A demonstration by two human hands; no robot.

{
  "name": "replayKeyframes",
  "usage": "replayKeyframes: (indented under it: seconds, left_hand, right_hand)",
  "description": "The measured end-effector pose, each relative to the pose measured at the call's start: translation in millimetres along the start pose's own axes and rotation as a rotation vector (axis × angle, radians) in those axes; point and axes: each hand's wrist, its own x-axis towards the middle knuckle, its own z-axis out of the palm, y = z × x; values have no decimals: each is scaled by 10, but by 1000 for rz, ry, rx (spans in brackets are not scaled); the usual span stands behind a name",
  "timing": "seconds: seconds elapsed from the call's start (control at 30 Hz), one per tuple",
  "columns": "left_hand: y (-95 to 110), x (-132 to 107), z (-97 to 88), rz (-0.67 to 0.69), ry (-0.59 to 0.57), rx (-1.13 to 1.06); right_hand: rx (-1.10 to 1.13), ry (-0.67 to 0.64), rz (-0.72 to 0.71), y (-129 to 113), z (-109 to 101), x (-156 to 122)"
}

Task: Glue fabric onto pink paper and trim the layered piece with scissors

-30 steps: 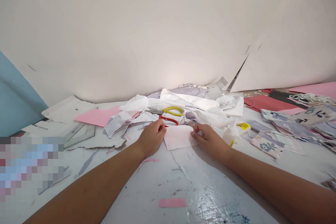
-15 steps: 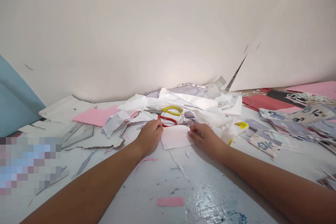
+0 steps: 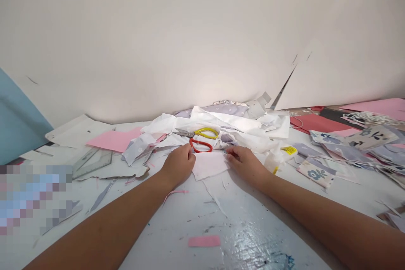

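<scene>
Pink-tinged white, a thin four-sided sheet (image 3: 209, 168) lies toward the glossy pale worktop's (image 3: 171, 232) far edge; we pinch its left side in our left hand (image 3: 179, 162), its right in our right hand (image 3: 248, 165), probably keeping it flat. Yellow-and-red-handled metal scissors (image 3: 194, 134) rest just beyond, presumably for easy reach.
</scene>
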Motion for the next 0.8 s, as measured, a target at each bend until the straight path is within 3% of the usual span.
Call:
replayKeyframes:
  seconds: [0.3, 0.8]
  left_hand:
    - [3, 4, 3, -10, -11, -78]
    - [80, -5, -29, 30, 34, -370]
  right_hand:
    - [-95, -41, 52, -93, 66, 78]
    - [86, -56, 134, -149, 24, 110]
